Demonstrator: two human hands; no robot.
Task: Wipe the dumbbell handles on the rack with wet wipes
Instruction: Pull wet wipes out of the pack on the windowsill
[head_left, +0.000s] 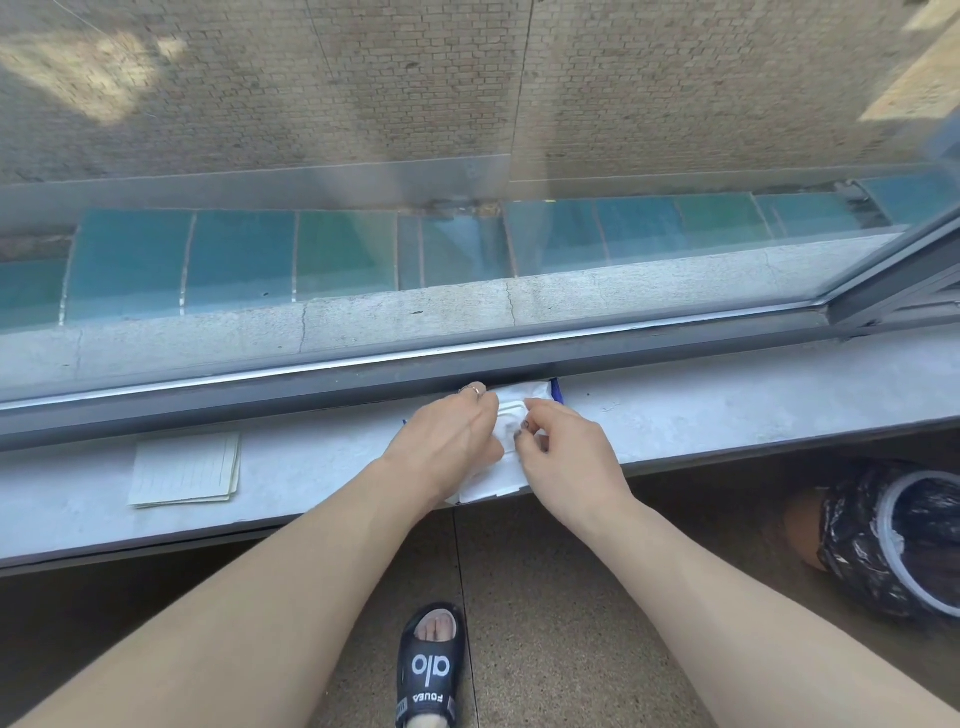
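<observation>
A white pack of wet wipes with a blue edge lies on the grey window sill, right against the window frame. My left hand rests on the left part of the pack and holds it down, a ring on one finger. My right hand is over the pack's top, its fingertips pinching at the white flap or wipe near the opening. No dumbbell and no rack are in view.
A small stack of lined paper lies on the sill to the left. A bin lined with a black bag stands on the floor at the right. My foot in a black slide sandal is below. The window glass fills the upper view.
</observation>
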